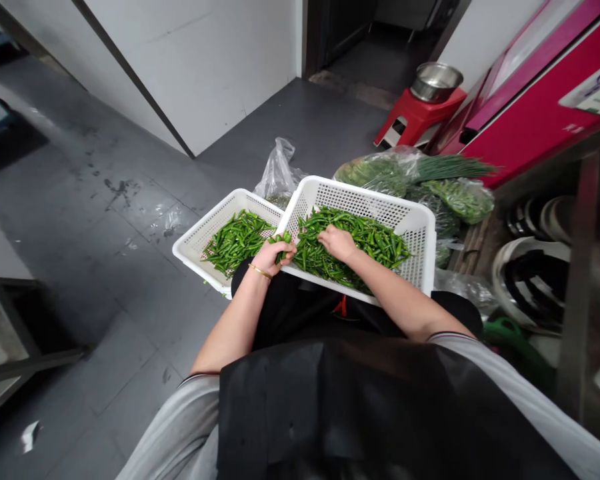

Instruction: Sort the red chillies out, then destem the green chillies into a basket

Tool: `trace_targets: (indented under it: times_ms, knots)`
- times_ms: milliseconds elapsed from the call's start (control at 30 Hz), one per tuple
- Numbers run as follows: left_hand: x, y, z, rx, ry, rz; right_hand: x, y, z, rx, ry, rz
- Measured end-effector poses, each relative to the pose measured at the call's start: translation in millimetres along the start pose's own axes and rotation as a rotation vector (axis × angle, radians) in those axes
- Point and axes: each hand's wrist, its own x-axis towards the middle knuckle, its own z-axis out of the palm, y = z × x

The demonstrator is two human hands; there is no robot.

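Two white perforated plastic baskets sit in front of me, both holding green chili peppers. The right basket (420, 230) rests on my lap and is piled with peppers (375, 240). The left basket (195, 237) sits lower, beside it, with a smaller heap (235, 240). My left hand (273, 257), with a gold bracelet on the wrist, is closed round a few green peppers at the near rim between the baskets. My right hand (336, 241) lies palm down in the right basket's pile, fingers curled into the peppers.
Plastic bags of greens (460, 197) and long green stalks (450, 167) lie on the floor behind the baskets. A red stool (415, 117) carries a metal bowl (435, 80). A pink cabinet (535, 113) stands at right, stacked dishes (535, 267) below it. Grey tiled floor (105, 220) lies left.
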Motion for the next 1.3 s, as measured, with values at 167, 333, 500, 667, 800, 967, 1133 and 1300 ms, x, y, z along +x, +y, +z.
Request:
trace_targets:
  times_ms: [167,333,500,667,800,967,1133,1300]
  knots:
    - [18,-10,24.4,0.143,0.008,0.071,-11,1,-41,0.592,0.107,0.061]
    - [29,-27,55.1,0.088,-0.037,-0.077,-22,-11,-55,0.293,0.266,-0.038]
    - [17,-20,41.5,-0.100,0.028,-0.127,-11,-22,-21,-0.189,0.004,-0.024]
    - [10,-3,5.6,-0.090,0.093,-0.104,3,-24,1,-0.186,-0.200,-0.149]
    - [17,-13,12.7,-0.021,0.104,-0.182,-3,-10,-21,0.049,0.062,-0.045]
    - [28,-39,45.3,-0.150,0.196,-0.206,-51,-16,-36,0.260,0.241,-0.190]
    - [20,-38,47.7,-0.130,0.129,-0.125,-77,-10,-24,0.807,0.125,-0.026]
    - [3,-30,47.2,0.063,-0.185,-0.087,-65,-8,-22,0.922,-0.103,0.049]
